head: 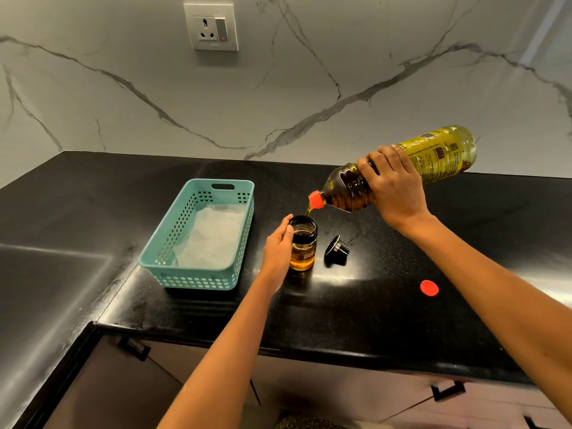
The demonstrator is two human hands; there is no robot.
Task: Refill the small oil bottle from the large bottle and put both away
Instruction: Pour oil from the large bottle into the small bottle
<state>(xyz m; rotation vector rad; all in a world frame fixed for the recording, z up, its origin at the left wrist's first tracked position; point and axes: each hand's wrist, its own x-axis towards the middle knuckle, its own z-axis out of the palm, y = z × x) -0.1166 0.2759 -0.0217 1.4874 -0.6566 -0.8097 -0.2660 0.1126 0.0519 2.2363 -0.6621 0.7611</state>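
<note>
A small glass oil bottle (304, 246), partly filled with amber oil, stands open on the black counter (356, 305). My left hand (277, 246) holds its left side, thumb near the rim. My right hand (394, 187) grips the large plastic oil bottle (433, 159) around its middle and tilts it neck-down to the left. A thin stream of oil runs from its red spout (315, 200) into the small bottle's mouth. The small bottle's black cap (336, 249) lies just right of it. The large bottle's red cap (429, 287) lies further right on the counter.
A teal perforated basket (173, 261) lined with white paper stands left of the small bottle. A marble wall with a power socket (211, 27) backs the counter. Drawers with black handles (448, 391) sit below the counter's front edge.
</note>
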